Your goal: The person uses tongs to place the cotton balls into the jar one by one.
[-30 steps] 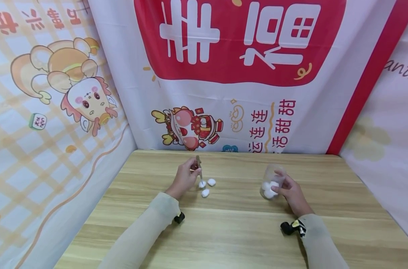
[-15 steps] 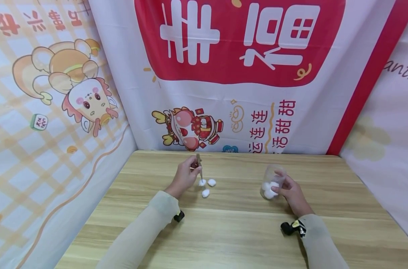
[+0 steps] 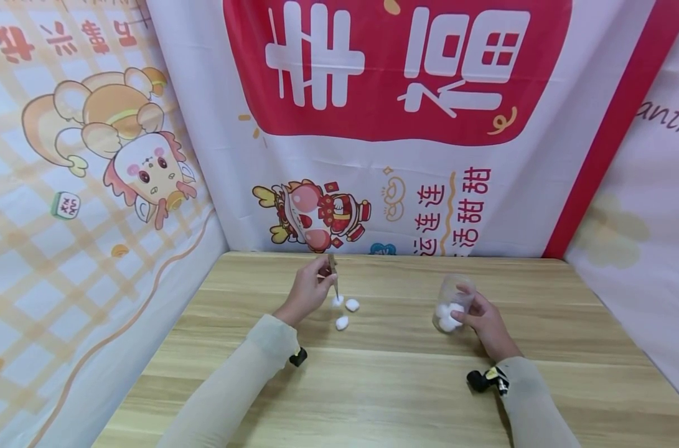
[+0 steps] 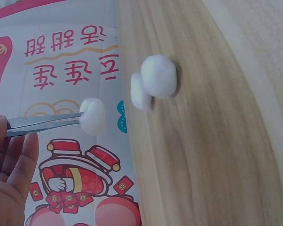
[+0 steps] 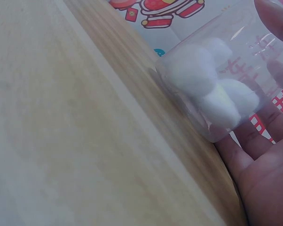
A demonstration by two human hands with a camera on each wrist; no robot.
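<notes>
My left hand (image 3: 307, 292) pinches a pair of metal tweezers (image 4: 47, 122), whose tips grip a white cotton ball (image 4: 93, 117). In the left wrist view this ball appears raised off the table. Two more cotton balls, one nearer the front (image 3: 341, 323) and one to the right (image 3: 352, 305), lie on the wooden table beside it. Over on the right side, my right hand (image 3: 487, 323) holds a clear plastic jar (image 3: 455, 291) with its fingers and thumb around the wall. Several cotton balls (image 5: 191, 70) sit at the bottom of the jar, which leans slightly.
The wooden table (image 3: 373, 392) reaches back to a printed cloth (image 3: 339, 155) hanging along its far edge. More printed cloth (image 3: 93, 261) hangs at the left side. A small black camera (image 3: 478, 380) is strapped at the right wrist.
The tweezers have risen slightly, and the cotton ball at their tips has moved up a little with them. The right hand and the jar stay in place.
</notes>
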